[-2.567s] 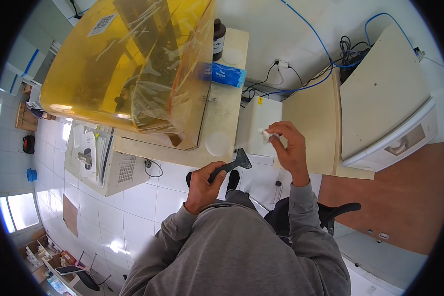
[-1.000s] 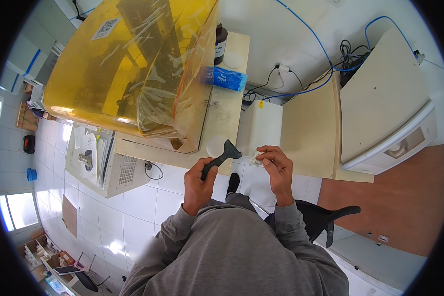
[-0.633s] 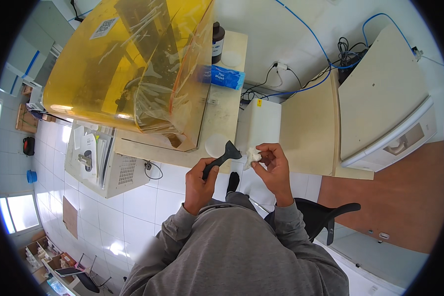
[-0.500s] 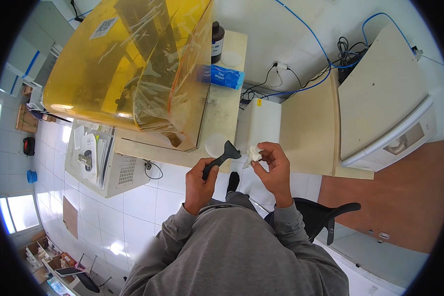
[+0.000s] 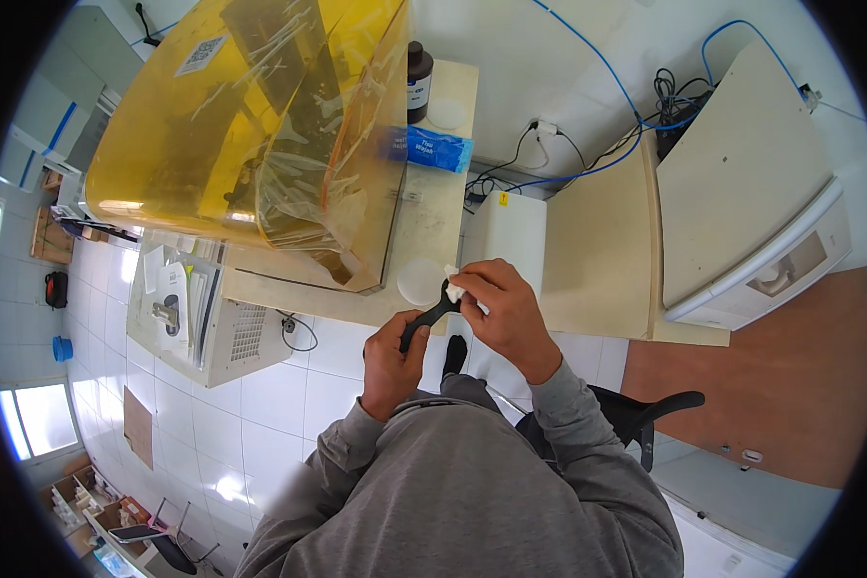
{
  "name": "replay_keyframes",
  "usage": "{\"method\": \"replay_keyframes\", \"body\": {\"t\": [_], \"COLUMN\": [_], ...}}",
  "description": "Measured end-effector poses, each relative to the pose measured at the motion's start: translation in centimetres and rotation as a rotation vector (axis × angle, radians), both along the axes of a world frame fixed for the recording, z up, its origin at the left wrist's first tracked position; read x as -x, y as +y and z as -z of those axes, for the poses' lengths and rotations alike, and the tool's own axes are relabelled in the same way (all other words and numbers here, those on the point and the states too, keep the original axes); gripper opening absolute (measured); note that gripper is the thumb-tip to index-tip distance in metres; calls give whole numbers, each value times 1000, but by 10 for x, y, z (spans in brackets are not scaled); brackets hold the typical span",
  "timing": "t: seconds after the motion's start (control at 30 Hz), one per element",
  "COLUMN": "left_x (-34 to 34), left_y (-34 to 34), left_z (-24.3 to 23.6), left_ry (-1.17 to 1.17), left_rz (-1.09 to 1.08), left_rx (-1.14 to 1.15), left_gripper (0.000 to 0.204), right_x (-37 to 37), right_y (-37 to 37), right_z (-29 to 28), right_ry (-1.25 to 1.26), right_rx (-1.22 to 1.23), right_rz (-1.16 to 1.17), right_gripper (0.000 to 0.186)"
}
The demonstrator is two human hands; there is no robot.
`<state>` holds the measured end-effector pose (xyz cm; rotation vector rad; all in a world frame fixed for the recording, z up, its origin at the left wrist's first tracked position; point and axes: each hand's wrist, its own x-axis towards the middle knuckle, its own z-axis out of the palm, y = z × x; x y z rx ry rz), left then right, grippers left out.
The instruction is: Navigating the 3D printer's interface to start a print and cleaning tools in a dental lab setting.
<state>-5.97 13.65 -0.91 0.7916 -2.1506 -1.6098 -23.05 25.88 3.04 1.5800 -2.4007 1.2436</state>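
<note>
My left hand point(image 5: 392, 363) is closed around the handle of a black scraper point(image 5: 433, 312), its wide blade end pointing up and to the right. My right hand point(image 5: 507, 316) pinches a crumpled white tissue point(image 5: 455, 288) against the scraper's blade end, so part of that blade is covered by fingers and tissue. Both hands are held in front of my body, just beyond the near edge of the cream table point(image 5: 430, 223).
A yellow transparent machine cover point(image 5: 231, 125) fills the upper left. Behind it stand a dark bottle point(image 5: 418, 82) and a blue tissue pack point(image 5: 438, 150). A white box point(image 5: 515, 236) is right of the table. A black chair point(image 5: 636, 414) is by my right side.
My right hand has moved left with the tissue, which now touches the scraper's blade end instead of being apart from it. My left hand stays nearly in place.
</note>
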Motion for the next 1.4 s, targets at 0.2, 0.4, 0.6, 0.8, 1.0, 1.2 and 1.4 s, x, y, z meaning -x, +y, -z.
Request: {"method": "replay_keyframes", "body": {"t": [0.2, 0.4, 0.6, 0.8, 1.0, 1.2, 1.4], "left_x": [-7, -9, 0, 2, 8, 6, 4], "left_y": [2, 8, 6, 4, 4, 4, 3], "left_z": [0, 7, 16, 19, 12, 18, 21], "left_ry": [21, 8, 69, 30, 17, 20, 6], "left_rz": [-24, -58, -123, -91, -97, -106, -120], "left_rx": [67, 2, -51, -56, -114, -101, -74], "left_gripper": [16, 18, 17, 17, 18, 19, 19], "right_x": [-14, -24, -29, -34, -29, -45, -39], "right_y": [-9, 9, 37, 46, 36, 32, 32], "right_z": [12, 20, 31, -3, 15, 22, 24], "right_ry": [92, 99, 24, -215, -207, -215, -194], "right_rx": [-86, -96, -213, -177, -249, -302, -272], "right_rz": [-52, -72, -127, 24, 3, -29, 57], "right_gripper": [22, 23, 23, 54, 89, 86, 85]}}
